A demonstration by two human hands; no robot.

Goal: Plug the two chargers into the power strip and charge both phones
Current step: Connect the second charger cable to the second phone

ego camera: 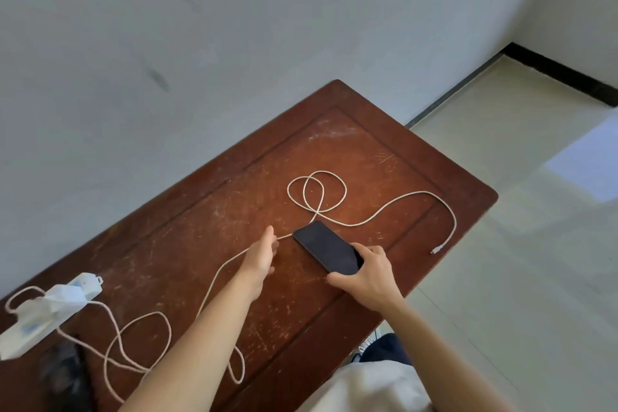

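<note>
Nearest to us, at the table's [384, 150] near left edge, a dark, blurred thing [67, 375] lies by the cable loops; we cannot tell what it is. Just past it the white power strip [43, 311] lies at the left end of the brown wooden top, with two white chargers [58, 299] seated in it. Their pale braided cables run out across the wood, and one of them [140, 344] curls in loose loops near the front edge before heading up toward the middle.

Further in, our left hand [262, 252] is closed narrowly around that cable, pinching it near its end, just beside the far corner of a phone. Whether the plug is already seated in the phone, we cannot tell. Our right hand [366, 273] grips the near end of the black phone [326, 247], fingers wrapped over its edge, the phone lying flat with its dark screen up, around the centre of the table.

Beyond the phone the second cable [384, 209] makes a double loop, then sweeps right and down, its free plug [436, 250] resting bare on the wood near the right edge, well apart from the phone
</note>
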